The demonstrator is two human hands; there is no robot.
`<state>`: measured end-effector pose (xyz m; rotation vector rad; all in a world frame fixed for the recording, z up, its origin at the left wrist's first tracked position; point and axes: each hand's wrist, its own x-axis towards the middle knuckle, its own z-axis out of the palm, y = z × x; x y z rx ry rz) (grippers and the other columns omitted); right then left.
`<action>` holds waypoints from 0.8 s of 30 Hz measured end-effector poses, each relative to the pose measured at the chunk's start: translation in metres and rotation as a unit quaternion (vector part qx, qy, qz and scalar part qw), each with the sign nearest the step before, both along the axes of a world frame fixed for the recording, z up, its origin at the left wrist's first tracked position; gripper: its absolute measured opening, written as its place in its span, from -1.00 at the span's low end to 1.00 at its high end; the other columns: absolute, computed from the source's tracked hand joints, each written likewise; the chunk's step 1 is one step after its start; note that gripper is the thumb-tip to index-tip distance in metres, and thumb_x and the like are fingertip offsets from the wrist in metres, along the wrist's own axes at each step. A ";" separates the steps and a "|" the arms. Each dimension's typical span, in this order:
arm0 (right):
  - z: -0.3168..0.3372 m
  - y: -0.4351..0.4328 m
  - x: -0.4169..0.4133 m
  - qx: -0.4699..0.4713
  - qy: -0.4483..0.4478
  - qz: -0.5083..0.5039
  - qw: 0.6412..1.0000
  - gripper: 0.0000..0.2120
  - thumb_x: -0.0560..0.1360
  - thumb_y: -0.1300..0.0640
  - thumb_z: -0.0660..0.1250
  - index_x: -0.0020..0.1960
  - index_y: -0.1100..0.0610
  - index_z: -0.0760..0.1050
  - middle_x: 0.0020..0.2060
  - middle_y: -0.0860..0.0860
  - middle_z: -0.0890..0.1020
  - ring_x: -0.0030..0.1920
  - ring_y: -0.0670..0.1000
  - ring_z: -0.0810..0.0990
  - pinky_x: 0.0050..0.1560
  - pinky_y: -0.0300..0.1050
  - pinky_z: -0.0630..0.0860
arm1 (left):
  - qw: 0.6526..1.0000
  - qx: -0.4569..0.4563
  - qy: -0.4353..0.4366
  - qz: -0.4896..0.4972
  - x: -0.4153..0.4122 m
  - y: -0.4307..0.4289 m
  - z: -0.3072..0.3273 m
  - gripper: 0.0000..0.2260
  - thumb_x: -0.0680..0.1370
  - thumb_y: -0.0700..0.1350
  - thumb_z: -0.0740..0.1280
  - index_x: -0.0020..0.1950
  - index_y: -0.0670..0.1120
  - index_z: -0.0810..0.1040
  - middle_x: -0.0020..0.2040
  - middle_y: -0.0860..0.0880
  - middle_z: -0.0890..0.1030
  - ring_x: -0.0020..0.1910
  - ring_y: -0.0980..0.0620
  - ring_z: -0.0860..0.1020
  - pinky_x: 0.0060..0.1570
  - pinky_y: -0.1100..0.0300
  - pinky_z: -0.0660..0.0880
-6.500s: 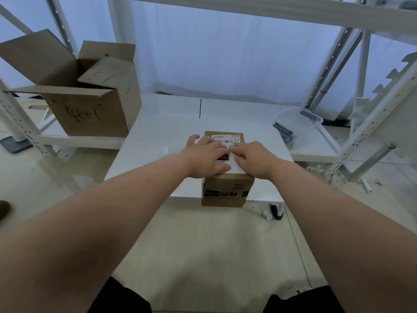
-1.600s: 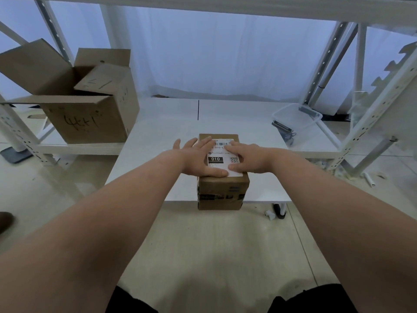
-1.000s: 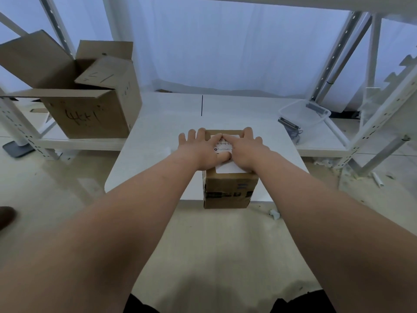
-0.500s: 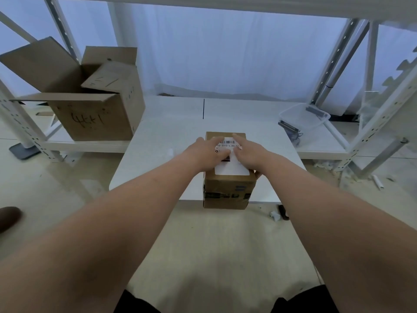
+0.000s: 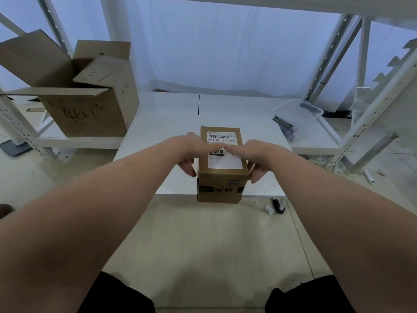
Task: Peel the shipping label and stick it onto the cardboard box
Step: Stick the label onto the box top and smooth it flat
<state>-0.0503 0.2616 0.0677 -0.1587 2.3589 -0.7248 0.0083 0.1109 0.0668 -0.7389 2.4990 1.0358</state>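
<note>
The small brown cardboard box (image 5: 222, 179) sits right at the near edge of the white table (image 5: 162, 123), with the white printed shipping label (image 5: 224, 162) lying flat on its top face. The left hand (image 5: 191, 147) and right hand (image 5: 257, 150) each lay straight fingers across the label's middle. Their fingertips meet there, the thumbs hang beside the 2 side walls, and neither hand grips anything.

The box looks light and stiff and is best held by those side walls. The label is probably thin and creases easily, so it should be pressed from the centre outward. A large open cardboard box (image 5: 90, 114) to the left and a clear plastic tub (image 5: 300, 116) to the right stand well apart from it. Nothing blocks the hands, and only the table edge is a hazard.
</note>
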 end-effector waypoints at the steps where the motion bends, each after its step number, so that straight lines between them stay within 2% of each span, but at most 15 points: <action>1: 0.002 0.001 0.004 0.014 -0.033 0.000 0.999 -0.33 0.47 -0.30 0.24 0.33 0.18 0.31 0.05 0.28 0.60 -0.18 0.21 0.66 -0.24 0.04 0.66 | 0.999 0.006 -0.039 -0.011 0.005 0.003 0.002 -0.21 0.41 0.38 0.24 0.44 -0.15 0.26 0.20 -0.24 0.56 -0.21 -0.12 0.68 -0.25 0.09 0.64; 3: 0.003 0.002 0.011 -0.007 -0.088 -0.006 0.996 -0.46 0.48 -0.20 0.31 0.26 0.17 0.35 -0.01 0.26 0.62 -0.17 0.23 0.67 -0.26 0.03 0.65 | 0.995 0.040 -0.083 -0.045 0.011 0.007 -0.002 -0.33 0.44 0.35 0.24 0.33 -0.13 0.38 0.08 -0.21 0.62 -0.25 -0.08 0.68 -0.24 0.16 0.64; 6: 0.000 0.005 0.014 -0.044 -0.107 -0.017 0.993 -0.56 0.50 -0.05 0.36 0.25 0.15 0.33 0.12 0.24 0.57 -0.04 0.27 0.66 -0.25 0.05 0.64 | 0.992 0.109 -0.046 -0.036 0.015 0.007 -0.011 -0.61 0.50 0.20 0.30 0.16 -0.04 0.39 -0.03 -0.06 0.60 -0.37 0.02 0.66 -0.30 0.29 0.62; 8: -0.001 0.007 0.013 -0.067 -0.096 -0.032 0.993 -0.65 0.50 0.03 0.38 0.16 0.17 0.37 0.03 0.19 0.56 -0.07 0.22 0.64 -0.30 -0.04 0.64 | 0.990 0.136 -0.019 -0.008 0.012 0.001 -0.018 -0.66 0.51 0.12 0.34 0.16 -0.05 0.39 0.03 -0.07 0.59 -0.28 0.00 0.68 -0.12 0.24 0.62; 10: -0.001 0.010 0.015 -0.086 -0.082 -0.047 0.992 -0.76 0.49 0.09 0.40 0.00 0.20 0.41 -0.13 0.15 0.55 -0.21 0.13 0.61 -0.41 -0.16 0.61 | 0.987 0.160 -0.006 0.023 0.010 -0.004 -0.023 -0.61 0.49 0.08 0.38 0.18 -0.13 0.41 0.06 -0.08 0.61 -0.13 -0.08 0.69 0.14 0.13 0.55; 11: -0.003 0.011 0.015 -0.098 -0.078 -0.055 0.991 -0.80 0.49 0.12 0.40 -0.05 0.21 0.42 -0.16 0.14 0.54 -0.27 0.10 0.59 -0.44 -0.19 0.60 | 0.985 0.171 -0.003 0.033 0.009 -0.007 -0.025 -0.58 0.48 0.06 0.40 0.20 -0.15 0.43 0.05 -0.10 0.63 -0.08 -0.11 0.69 0.20 0.09 0.52; 13: -0.005 0.011 0.014 -0.119 -0.067 -0.072 0.988 -0.79 0.48 0.17 0.41 0.02 0.25 0.45 -0.12 0.14 0.54 -0.31 0.07 0.58 -0.44 -0.22 0.61 | 0.980 0.195 0.009 0.047 0.011 -0.008 -0.024 -0.60 0.48 0.00 0.41 0.22 -0.17 0.45 0.06 -0.12 0.62 -0.05 -0.11 0.68 0.15 0.11 0.56; 16: -0.009 0.011 0.009 -0.160 -0.041 -0.100 0.981 -0.68 0.48 0.25 0.40 0.19 0.31 0.45 0.07 0.19 0.54 -0.28 0.07 0.61 -0.34 -0.19 0.64 | 0.969 0.229 0.033 0.081 0.008 -0.011 -0.025 -0.68 0.50 -0.11 0.41 0.20 -0.19 0.48 0.07 -0.12 0.60 -0.11 -0.09 0.68 0.05 0.12 0.59; 17: -0.009 0.010 0.009 -0.179 -0.033 -0.111 0.977 -0.69 0.48 0.29 0.39 0.19 0.33 0.45 0.08 0.20 0.53 -0.28 0.08 0.60 -0.28 -0.17 0.66 | 0.966 0.237 0.042 0.094 0.008 -0.012 -0.025 -0.70 0.50 -0.14 0.40 0.19 -0.20 0.49 0.07 -0.13 0.60 -0.15 -0.08 0.68 0.02 0.13 0.60; 19: -0.012 0.008 0.007 -0.212 -0.018 -0.144 0.967 -0.71 0.49 0.36 0.35 0.19 0.37 0.45 -0.03 0.17 0.53 -0.28 0.07 0.59 -0.12 -0.12 0.64 | 0.961 0.247 0.056 0.112 0.004 -0.015 -0.025 -0.78 0.51 -0.19 0.38 0.13 -0.21 0.50 0.06 -0.14 0.58 -0.23 -0.05 0.69 -0.09 0.16 0.62; 21: -0.016 0.007 0.004 -0.220 0.006 -0.161 0.962 -0.70 0.48 0.42 0.31 0.20 0.41 0.45 -0.18 0.15 0.53 -0.27 0.04 0.57 -0.14 -0.15 0.61 | 0.959 0.244 0.076 0.125 0.001 -0.018 -0.025 -0.85 0.52 -0.23 0.36 0.06 -0.24 0.53 0.00 -0.13 0.60 -0.22 -0.05 0.69 0.02 0.11 0.61; 23: -0.017 0.004 0.000 -0.227 0.028 -0.177 0.957 -0.68 0.46 0.44 0.28 0.21 0.41 0.45 -0.16 0.17 0.54 -0.25 0.03 0.56 -0.26 -0.21 0.58 | 0.960 0.227 0.098 0.135 -0.001 -0.020 -0.024 -0.80 0.51 -0.25 0.33 0.10 -0.28 0.54 -0.02 -0.14 0.64 -0.16 -0.07 0.70 0.23 0.02 0.50; 24: -0.017 0.002 0.000 -0.230 0.038 -0.185 0.955 -0.69 0.47 0.42 0.28 0.21 0.40 0.46 -0.13 0.17 0.54 -0.23 0.04 0.56 -0.29 -0.22 0.57 | 0.961 0.217 0.107 0.137 -0.002 -0.021 -0.024 -0.78 0.50 -0.25 0.33 0.12 -0.29 0.54 0.01 -0.15 0.64 -0.17 -0.06 0.70 0.26 0.01 0.47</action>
